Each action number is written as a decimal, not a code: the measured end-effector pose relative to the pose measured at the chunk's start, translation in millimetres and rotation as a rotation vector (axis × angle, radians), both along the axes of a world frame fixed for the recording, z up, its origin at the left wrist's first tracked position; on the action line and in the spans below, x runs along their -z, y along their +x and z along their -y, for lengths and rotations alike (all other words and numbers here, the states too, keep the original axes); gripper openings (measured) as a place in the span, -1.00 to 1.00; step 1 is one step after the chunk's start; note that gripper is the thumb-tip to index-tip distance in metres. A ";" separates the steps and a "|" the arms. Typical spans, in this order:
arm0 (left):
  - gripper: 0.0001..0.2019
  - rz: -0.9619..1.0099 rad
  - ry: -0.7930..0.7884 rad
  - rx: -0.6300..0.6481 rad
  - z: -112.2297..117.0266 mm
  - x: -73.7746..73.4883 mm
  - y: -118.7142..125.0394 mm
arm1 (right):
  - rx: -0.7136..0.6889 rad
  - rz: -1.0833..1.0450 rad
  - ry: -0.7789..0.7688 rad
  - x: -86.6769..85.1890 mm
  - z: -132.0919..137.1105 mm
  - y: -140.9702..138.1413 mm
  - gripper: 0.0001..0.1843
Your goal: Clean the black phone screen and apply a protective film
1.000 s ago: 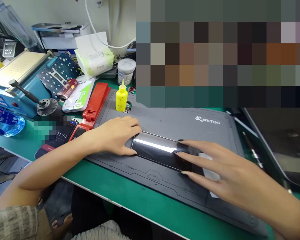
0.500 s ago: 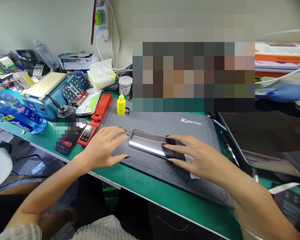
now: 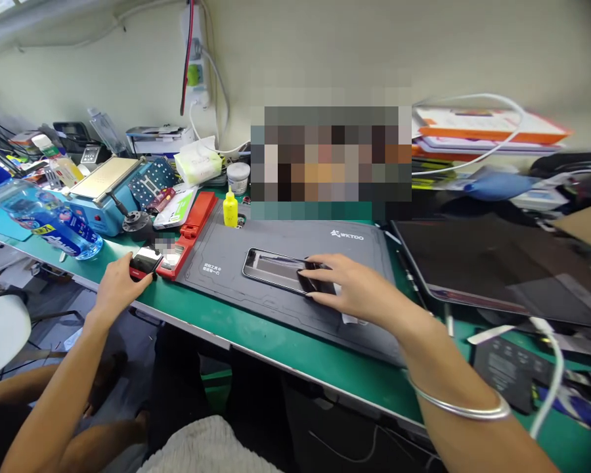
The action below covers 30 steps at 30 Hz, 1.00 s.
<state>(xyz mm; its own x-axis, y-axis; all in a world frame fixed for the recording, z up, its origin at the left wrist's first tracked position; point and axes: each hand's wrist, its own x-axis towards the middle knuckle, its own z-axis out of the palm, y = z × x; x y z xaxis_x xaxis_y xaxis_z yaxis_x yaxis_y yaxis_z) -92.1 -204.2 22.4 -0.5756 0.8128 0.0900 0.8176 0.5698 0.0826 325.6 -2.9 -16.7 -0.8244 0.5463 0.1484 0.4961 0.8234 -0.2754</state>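
At the table's left front edge, my left hand [image 3: 121, 286] is closed around the near end of a black smartphone [image 3: 146, 258], thumb on one side and fingers on the other. My right hand [image 3: 345, 282] spans the right end of another smartphone [image 3: 273, 270], which lies face up on a grey work mat [image 3: 276, 322]. Its fingertips touch that phone's screen and edges, and the palm hides the far end. A small pale piece [image 3: 352, 319] shows under the right hand. Beside the left phone rests a red hinged device [image 3: 190, 230].
A yellow dropper bottle [image 3: 230, 209] stands on the mat's back left. Further left are a blue bottle [image 3: 64, 226] and a blue machine with a flat top [image 3: 103, 190]. To the right lie a dark screen-like panel [image 3: 492, 263] and a white cable [image 3: 549, 374].
My left hand has moved left from beside the mat's phone to the black smartphone and closed on it. My right hand stays on the other phone. The view has shifted.
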 end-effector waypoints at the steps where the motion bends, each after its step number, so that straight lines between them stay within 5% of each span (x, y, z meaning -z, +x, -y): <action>1: -0.33 0.015 -0.008 0.002 -3.5 -4.7 0.7 | 0.001 -0.002 0.003 -0.8 0.2 -0.6 -0.64; 6: -0.34 0.294 0.142 -0.150 -5.2 -19.1 -6.3 | -0.001 0.005 -0.004 -7.8 2.0 -2.9 -0.65; 15: -0.49 0.643 0.410 -0.200 -0.8 -43.2 -7.1 | 0.037 0.006 -0.052 -24.9 5.8 -8.6 -0.67; 20: -0.40 0.445 0.533 -0.137 -47.2 -43.7 21.2 | 0.047 0.029 -0.057 -26.5 6.5 -8.5 -0.68; 24: -0.40 0.186 0.384 -0.024 -98.8 -40.6 43.9 | 0.046 0.039 -0.058 -27.5 7.5 -8.7 -0.68; 30: -0.45 0.216 0.261 0.026 -155.0 -34.2 68.7 | 0.035 0.025 -0.046 -25.7 6.2 -9.2 -0.67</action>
